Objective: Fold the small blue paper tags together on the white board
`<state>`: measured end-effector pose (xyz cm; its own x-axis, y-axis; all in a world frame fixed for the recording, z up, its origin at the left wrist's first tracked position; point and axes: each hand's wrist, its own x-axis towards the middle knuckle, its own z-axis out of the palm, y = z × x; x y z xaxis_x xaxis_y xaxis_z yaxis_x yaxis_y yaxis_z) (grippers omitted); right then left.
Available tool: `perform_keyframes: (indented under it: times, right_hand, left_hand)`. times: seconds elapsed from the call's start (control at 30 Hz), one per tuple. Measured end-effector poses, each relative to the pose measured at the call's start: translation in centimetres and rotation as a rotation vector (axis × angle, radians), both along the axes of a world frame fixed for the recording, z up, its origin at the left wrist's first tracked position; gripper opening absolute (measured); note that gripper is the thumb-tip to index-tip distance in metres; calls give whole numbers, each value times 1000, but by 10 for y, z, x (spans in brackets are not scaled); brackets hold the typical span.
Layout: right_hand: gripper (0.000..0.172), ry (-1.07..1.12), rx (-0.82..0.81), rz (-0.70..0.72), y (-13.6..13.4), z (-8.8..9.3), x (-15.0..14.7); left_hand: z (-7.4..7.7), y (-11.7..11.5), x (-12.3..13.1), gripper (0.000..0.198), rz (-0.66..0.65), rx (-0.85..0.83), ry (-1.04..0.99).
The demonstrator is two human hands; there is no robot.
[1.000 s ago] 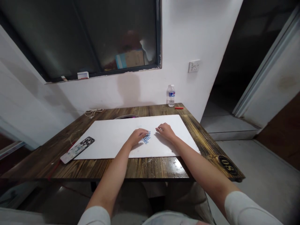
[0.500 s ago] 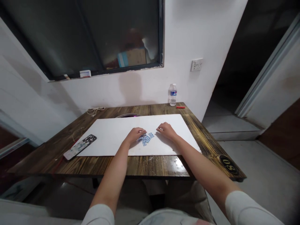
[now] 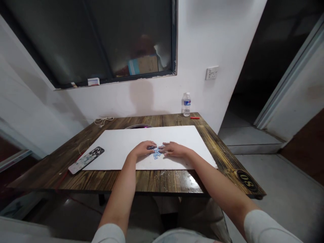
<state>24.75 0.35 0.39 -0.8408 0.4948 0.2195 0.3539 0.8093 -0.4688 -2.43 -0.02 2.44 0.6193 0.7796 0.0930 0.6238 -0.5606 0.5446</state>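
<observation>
A small heap of blue and white tiles (image 3: pixel 156 154) lies on a white board (image 3: pixel 121 145) that covers the middle of a dark wooden table (image 3: pixel 157 180). My left hand (image 3: pixel 143 148) rests palm down on the left side of the heap, fingers curved over the tiles. From the right, my right hand (image 3: pixel 172 149) lies flat against the heap with its fingers stretched toward the left hand. The fingertips of both hands almost meet over the tiles, and part of the heap is hidden under them.
A phone in a patterned case (image 3: pixel 86 159) lies at the board's left edge. A water bottle (image 3: pixel 186 104) and a red pen (image 3: pixel 194 117) stand at the table's far right. A white cable (image 3: pixel 102 120) lies at the far left. A doorway opens to the right.
My right hand has slid left to the tiles, and my left hand has drawn in. The scattered tiles have been pushed together into a tighter heap between the hands.
</observation>
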Motion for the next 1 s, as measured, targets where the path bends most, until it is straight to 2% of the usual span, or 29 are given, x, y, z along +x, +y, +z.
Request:
perform_keyframes:
  times: [0.2,0.27,0.4,0.47,0.63,0.73,0.87,1.0]
  right_hand:
    - [43,-100,44,-404,7,-6,11]
    - [48,-90,42,-411,7,-6,9]
    - [56,-120,58,-177,0,-5,-3]
    - [58,-169,73,-160,-2,-5,-6]
    - [52,-242,107,-398,-2,-2,4]
    - [49,-235,96,-457,-1,0,8]
    - [50,-276,58,-505,-1,-1,9]
    - [54,-345,101,-681,1,-5,13]
  left_hand:
    - [-7,-4,14,54,133,16,277]
    - [-9,-6,20,60,180,35,346]
    - [-11,-9,27,72,217,103,407]
    - [-9,-10,29,68,200,121,400]
    - [-1,-11,28,50,90,128,343]
    - [3,-12,27,43,41,142,292]
    - [4,-13,28,39,53,116,238]
    - [0,-14,31,43,46,65,267]
